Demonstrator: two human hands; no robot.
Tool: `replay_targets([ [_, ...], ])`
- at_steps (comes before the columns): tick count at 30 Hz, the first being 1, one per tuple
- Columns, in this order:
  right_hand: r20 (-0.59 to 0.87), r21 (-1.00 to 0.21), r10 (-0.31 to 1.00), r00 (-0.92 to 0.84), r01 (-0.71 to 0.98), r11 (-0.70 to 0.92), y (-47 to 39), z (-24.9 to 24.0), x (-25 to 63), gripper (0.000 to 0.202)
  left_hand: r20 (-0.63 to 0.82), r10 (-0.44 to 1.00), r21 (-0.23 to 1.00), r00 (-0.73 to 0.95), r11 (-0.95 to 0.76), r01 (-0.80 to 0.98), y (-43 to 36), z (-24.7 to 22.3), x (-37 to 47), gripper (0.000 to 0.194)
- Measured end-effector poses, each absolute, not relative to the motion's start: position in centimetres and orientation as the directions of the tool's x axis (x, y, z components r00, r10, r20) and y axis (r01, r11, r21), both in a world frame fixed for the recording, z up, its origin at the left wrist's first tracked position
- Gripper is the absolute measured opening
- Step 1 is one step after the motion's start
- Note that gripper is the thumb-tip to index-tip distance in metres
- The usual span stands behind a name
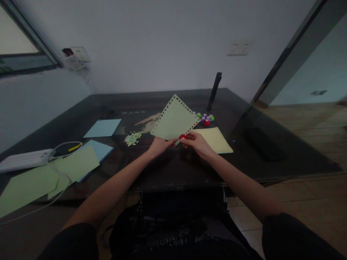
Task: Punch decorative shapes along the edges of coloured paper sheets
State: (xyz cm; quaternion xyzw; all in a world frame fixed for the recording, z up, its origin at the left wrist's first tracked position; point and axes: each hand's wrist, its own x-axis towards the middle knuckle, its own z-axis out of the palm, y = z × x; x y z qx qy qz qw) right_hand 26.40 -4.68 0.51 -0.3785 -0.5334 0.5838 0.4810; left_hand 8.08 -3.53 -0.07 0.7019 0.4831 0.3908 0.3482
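Observation:
My left hand (160, 146) is closed on the lower corner of a pale green sheet of paper (175, 117), which is held tilted above the table. Small shaped holes run along several of its edges. A red craft punch (183, 137) sits at the paper's lower right edge, with the fingers of my right hand (197, 143) closed around it. Behind the sheet stand several more small craft punches (207, 119) in red, purple and green. Below my right hand's far side lies a cream stack of paper (217, 140) with punched edges. Small paper cut-outs (132, 138) are heaped left of my left hand.
Light blue paper (103, 128) lies at left, with green sheets (78, 160) over more blue paper nearer me. A white power strip (25, 160) and its cable lie there too. A black upright stick (214, 91) stands at the back; a dark flat object (264, 143) lies at right.

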Motion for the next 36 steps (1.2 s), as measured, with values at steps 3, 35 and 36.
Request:
replay_targets([
  [3, 0.069, -0.988, 0.965, -0.254, -0.151, 0.031, -4.67, 0.46, 26.38, 0.023, 0.207, 0.95, 0.873, 0.232, -0.287, 0.395, -3.73, 0.06, 8.2, 0.021],
  [35, 0.029, -0.999, 0.979, -0.204, -0.031, 0.024, -4.77, 0.77, 26.45, 0.022, 0.206, 0.949, 0.882, 0.237, -0.285, 0.375, -4.09, 0.55, 8.55, 0.016],
  [36, 0.029, -0.999, 0.978, -0.205, -0.031, 0.024, -4.78, 0.79, 26.44, 0.021, 0.209, 0.949, 0.882, 0.236, -0.287, 0.374, -4.05, 0.48, 8.53, 0.016],
])
